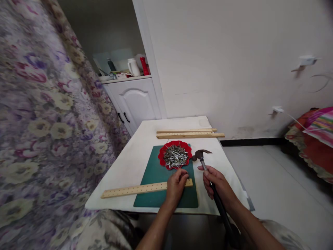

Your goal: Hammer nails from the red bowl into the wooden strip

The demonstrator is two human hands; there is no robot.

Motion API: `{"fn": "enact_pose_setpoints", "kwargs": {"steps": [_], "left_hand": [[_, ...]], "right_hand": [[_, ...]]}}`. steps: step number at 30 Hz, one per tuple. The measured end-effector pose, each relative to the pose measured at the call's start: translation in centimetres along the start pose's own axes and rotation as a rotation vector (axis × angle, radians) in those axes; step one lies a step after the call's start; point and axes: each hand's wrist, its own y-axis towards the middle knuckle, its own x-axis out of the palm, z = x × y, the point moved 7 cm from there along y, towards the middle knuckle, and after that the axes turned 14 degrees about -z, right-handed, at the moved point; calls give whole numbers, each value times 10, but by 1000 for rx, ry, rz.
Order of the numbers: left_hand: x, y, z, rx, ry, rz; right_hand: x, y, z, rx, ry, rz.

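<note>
My right hand (pixel 217 184) is closed around the black-handled claw hammer (pixel 203 152), whose head is raised above the right side of the table. Over the right end of a wooden strip (pixel 135 189) marked with rows of dark dots, my left hand (pixel 177 185) is closed in a pinch. A small dark nail (pixel 189 179) shows at its fingertips, mostly covered by them. That strip lies across a green mat (pixel 151 170) and sticks out past its left edge. Just beyond my left hand, a red scalloped bowl (pixel 160 158) holds a heap of loose nails (pixel 175 156).
More wooden strips (pixel 187 134) lie together at the far side of the white-covered table (pixel 117 173). A floral curtain (pixel 52 121) hangs close on the left. Behind are a white cabinet (pixel 137 100) and a wall (pixel 221 69). A bed (pixel 319 146) stands at the right.
</note>
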Motion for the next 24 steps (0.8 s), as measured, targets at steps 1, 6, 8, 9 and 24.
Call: {"fn": "enact_pose_setpoints", "kwargs": {"steps": [1, 6, 8, 9, 24], "left_hand": [[0, 0, 0, 1, -1, 0], [2, 2, -6, -8, 7, -7], [3, 2, -8, -16, 13, -12], [3, 2, -9, -14, 16, -16], [5, -1, -5, 84, 71, -71]], "right_hand": [[0, 0, 0, 4, -6, -3], [2, -1, 4, 27, -48, -27], [4, -2, 5, 40, -67, -35], [5, -3, 4, 44, -75, -38], [18, -23, 9, 127, -163, -140]]}}
